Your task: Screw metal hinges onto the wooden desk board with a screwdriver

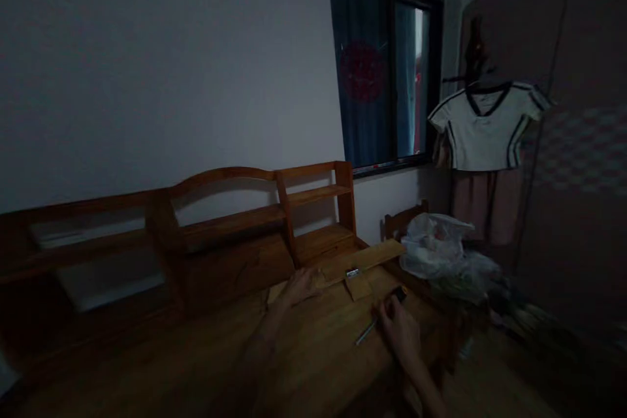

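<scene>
My left hand (300,286) lies with its fingers stretched over the left part of a long wooden board (375,257) on the desk. My right hand (399,328) is closed around a screwdriver (365,333), its dark handle with an orange part pointing up and right, its metal shaft pointing down and left. A small shiny metal piece, which looks like a hinge (352,272), sits at the board's near edge. Just below it is a small square piece of wood (359,287), touching or close to the board. Dim light hides the fingers' finer detail.
A wooden shelf unit (225,173) stands along the back of the wooden desk (313,353), against the wall. Right of the desk are clear plastic bags (435,245) by a chair back (405,219). A white shirt (487,130) hangs beside the window (377,72).
</scene>
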The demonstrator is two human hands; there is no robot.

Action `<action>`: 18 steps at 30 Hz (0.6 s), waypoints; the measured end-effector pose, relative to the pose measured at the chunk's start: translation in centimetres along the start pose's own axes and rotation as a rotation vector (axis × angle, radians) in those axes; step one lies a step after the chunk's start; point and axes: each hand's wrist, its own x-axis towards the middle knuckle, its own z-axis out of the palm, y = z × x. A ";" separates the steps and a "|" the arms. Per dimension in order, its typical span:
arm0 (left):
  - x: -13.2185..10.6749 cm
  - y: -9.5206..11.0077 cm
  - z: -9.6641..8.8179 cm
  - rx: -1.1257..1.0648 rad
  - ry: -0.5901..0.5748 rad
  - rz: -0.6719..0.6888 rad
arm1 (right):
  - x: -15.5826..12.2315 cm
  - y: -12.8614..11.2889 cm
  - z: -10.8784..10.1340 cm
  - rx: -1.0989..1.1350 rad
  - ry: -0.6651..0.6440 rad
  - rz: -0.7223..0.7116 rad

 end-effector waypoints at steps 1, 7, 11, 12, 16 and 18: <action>0.3 0.1 0.3 -0.001 0.004 -0.006 | 0.0 -0.1 -0.1 -0.007 0.000 -0.001; 0.2 0.7 1.7 -0.001 0.059 -0.009 | 0.2 -0.5 -0.8 -0.058 -0.058 0.024; -1.9 0.7 1.7 -0.019 0.127 -0.010 | 0.3 -0.9 -1.3 -0.074 -0.077 0.045; -2.8 0.6 1.4 -0.026 0.147 -0.016 | 0.3 -1.0 -1.4 -0.083 -0.075 0.051; -7.6 0.1 -1.0 -0.025 0.174 -0.059 | 0.4 -1.1 -1.4 -0.124 -0.073 0.065; -10.9 -0.2 -2.8 -0.005 0.211 -0.114 | 0.5 -1.0 -1.3 -0.138 -0.077 0.069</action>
